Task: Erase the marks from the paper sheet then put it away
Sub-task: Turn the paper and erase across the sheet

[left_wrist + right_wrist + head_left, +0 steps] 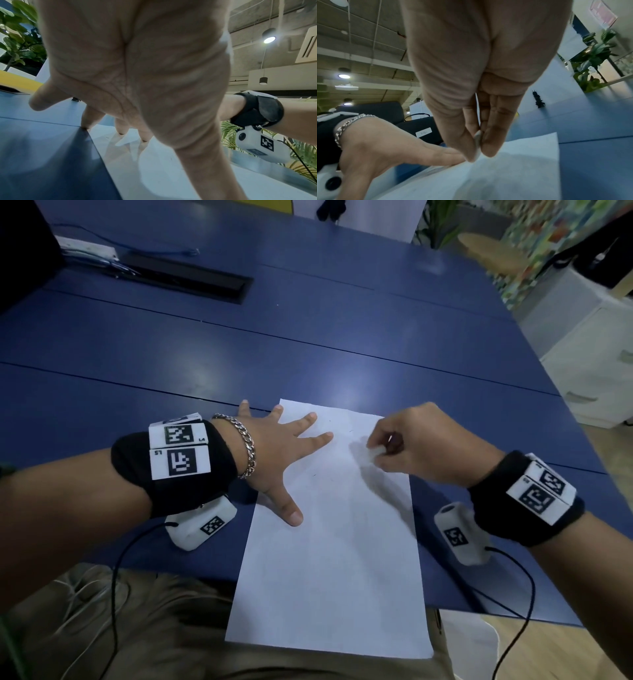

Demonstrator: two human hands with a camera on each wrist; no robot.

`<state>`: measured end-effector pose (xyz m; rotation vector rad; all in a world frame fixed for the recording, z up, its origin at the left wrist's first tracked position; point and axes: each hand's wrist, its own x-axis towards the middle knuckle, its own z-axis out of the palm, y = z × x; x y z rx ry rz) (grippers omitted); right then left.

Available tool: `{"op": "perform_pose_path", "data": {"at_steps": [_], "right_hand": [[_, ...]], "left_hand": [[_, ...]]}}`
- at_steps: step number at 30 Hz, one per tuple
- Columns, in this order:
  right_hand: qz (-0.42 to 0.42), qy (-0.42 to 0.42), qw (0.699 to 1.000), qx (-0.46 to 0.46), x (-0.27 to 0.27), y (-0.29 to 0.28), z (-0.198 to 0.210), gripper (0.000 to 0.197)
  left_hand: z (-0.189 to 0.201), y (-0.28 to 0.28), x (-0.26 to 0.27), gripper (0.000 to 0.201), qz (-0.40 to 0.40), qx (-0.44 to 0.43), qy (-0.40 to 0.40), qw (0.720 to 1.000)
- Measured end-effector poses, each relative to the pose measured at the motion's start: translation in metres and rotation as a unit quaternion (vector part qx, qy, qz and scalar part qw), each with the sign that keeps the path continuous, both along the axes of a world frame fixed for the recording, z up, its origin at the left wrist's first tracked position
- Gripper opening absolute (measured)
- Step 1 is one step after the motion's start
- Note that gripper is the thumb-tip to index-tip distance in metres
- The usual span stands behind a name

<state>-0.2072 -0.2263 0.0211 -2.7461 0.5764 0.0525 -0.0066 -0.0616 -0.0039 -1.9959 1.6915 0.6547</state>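
Observation:
A white paper sheet (332, 542) lies lengthways on the blue table (308, 337), its near end hanging over the table's front edge above my lap. Faint small marks show near its far end. My left hand (287, 446) lies flat with fingers spread, pressing the sheet's far left part; in the left wrist view the fingertips (122, 132) touch the paper sheet (163, 169). My right hand (404, 440) hovers over the far right part and pinches a small white eraser (375, 453) between thumb and fingers. The right wrist view shows the eraser (477, 143) at the paper sheet (505, 175).
A black cable slot (191, 280) and a white power strip (87, 246) with wires sit at the table's far left. White cabinets (589, 347) stand right of the table. Black cables run from both wrist cameras down past my lap.

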Motion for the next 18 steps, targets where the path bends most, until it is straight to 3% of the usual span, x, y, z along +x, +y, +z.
{"op": "perform_pose_path", "data": {"at_steps": [4, 8, 11, 18], "right_hand": [[0.006, 0.019, 1.0, -0.007, -0.011, 0.002, -0.009, 0.011], [0.024, 0.053, 0.998, 0.004, -0.006, 0.0, -0.001, 0.012], [0.032, 0.076, 0.997, -0.004, 0.009, 0.0, 0.006, 0.016], [0.027, 0.022, 0.999, -0.026, 0.042, -0.002, -0.007, 0.023]], "left_hand": [[0.003, -0.003, 0.001, 0.142, -0.034, -0.02, -0.014, 0.999], [0.004, -0.01, -0.001, 0.131, -0.02, -0.12, 0.017, 0.992], [-0.002, -0.017, -0.004, 0.144, -0.012, -0.083, 0.015, 0.996], [-0.018, -0.017, -0.003, 0.138, -0.006, -0.066, 0.006, 0.998]]}}
